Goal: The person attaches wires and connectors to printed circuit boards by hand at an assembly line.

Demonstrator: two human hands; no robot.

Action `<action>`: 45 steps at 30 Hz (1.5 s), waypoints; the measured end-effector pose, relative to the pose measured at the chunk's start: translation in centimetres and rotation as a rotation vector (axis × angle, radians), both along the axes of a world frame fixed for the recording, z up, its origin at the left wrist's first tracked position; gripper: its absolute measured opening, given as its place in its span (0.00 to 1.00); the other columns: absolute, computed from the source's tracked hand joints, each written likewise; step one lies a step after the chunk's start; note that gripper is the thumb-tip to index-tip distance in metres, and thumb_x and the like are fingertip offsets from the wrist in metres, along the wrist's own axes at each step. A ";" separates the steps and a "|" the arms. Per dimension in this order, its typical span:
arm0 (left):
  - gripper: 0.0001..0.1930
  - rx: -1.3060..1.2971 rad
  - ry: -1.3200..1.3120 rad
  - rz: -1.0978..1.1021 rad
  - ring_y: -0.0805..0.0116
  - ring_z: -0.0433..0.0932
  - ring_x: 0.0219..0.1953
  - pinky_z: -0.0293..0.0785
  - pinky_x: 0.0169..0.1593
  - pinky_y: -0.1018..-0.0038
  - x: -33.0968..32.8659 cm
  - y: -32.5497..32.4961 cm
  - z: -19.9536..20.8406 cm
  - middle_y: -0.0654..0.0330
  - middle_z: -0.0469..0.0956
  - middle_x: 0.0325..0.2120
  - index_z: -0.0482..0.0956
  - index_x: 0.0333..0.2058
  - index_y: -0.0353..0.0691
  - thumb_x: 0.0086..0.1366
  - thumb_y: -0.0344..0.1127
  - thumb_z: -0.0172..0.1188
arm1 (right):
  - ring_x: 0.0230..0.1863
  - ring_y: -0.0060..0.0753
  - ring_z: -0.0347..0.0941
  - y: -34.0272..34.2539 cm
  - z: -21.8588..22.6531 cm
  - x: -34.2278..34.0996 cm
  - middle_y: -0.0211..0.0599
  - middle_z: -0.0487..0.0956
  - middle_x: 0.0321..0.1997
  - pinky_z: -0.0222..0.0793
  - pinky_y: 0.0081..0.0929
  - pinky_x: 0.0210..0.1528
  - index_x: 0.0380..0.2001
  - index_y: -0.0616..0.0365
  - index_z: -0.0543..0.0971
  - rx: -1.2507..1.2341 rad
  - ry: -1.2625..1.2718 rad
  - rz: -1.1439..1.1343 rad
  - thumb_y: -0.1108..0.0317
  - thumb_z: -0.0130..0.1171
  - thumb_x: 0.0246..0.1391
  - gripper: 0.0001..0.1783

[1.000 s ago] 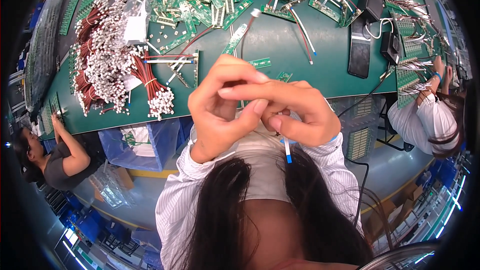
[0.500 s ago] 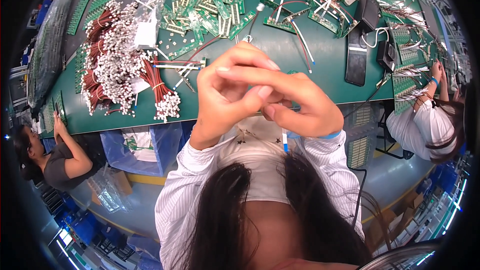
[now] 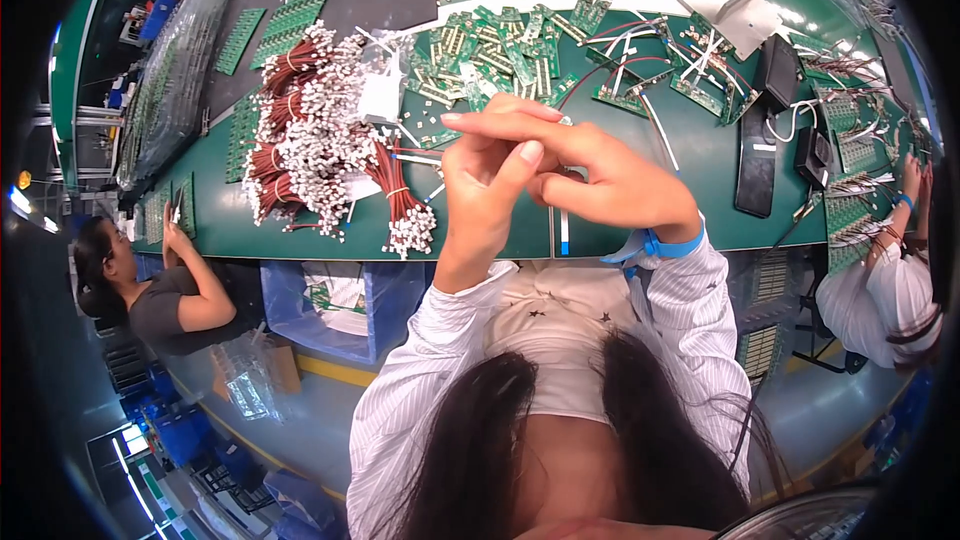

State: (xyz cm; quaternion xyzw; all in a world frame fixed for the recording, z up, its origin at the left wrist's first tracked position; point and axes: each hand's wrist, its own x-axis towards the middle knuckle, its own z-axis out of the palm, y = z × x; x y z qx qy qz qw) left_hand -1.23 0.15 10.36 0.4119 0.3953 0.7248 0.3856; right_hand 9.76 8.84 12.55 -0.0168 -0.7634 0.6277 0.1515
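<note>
Over the bench's front edge, my left hand [image 3: 482, 195] and my right hand [image 3: 625, 180] are brought together, fingers bent and overlapping. A white flat cable [image 3: 564, 220] with a blue end hangs below the right fingers, which are closed on its upper part. A thin dark wire hangs beside it. The left thumb and fingers are pressed together close by; what lies between them is hidden. Left of my hands lies a tied bundle of red-brown wires [image 3: 400, 195] with white connectors, next to a bigger heap of such bundles [image 3: 310, 140].
Loose green circuit boards [image 3: 490, 55] are piled beyond my hands. Boards with wires [image 3: 690, 85], a black phone [image 3: 755, 165] and a black box [image 3: 778, 70] lie to the right. A blue bin [image 3: 385, 325] stands below the bench. Co-workers sit at the left [image 3: 165, 290] and right [image 3: 880, 290].
The view has shifted, so the bench and its things appear farther right and lower. My hands stay together, and the blue-ended cable now shows more plainly below them.
</note>
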 end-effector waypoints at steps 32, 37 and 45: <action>0.14 0.110 0.024 0.281 0.70 0.71 0.31 0.68 0.34 0.77 2.1 -1.2 1.1 0.55 0.72 0.30 0.75 0.27 0.28 0.49 0.36 0.50 | 0.13 0.25 0.57 -0.6 2.2 0.7 0.35 0.62 0.11 0.54 0.22 0.18 0.52 0.55 0.66 -0.046 0.107 0.119 0.77 0.43 0.40 0.29; 0.13 0.161 0.138 0.356 0.70 0.68 0.30 0.66 0.31 0.76 2.2 -1.2 1.2 0.56 0.73 0.28 0.77 0.22 0.31 0.47 0.36 0.50 | 0.12 0.27 0.58 -1.0 2.1 0.7 0.36 0.61 0.11 0.54 0.22 0.18 0.51 0.55 0.67 -0.035 0.140 0.107 0.78 0.43 0.39 0.29; 0.14 0.142 0.110 0.333 0.70 0.68 0.30 0.66 0.32 0.75 2.6 -1.5 1.6 0.57 0.74 0.28 0.78 0.23 0.31 0.48 0.37 0.50 | 0.13 0.29 0.58 -1.3 2.2 0.8 0.37 0.61 0.11 0.54 0.23 0.18 0.50 0.56 0.68 -0.010 0.180 0.095 0.80 0.42 0.37 0.30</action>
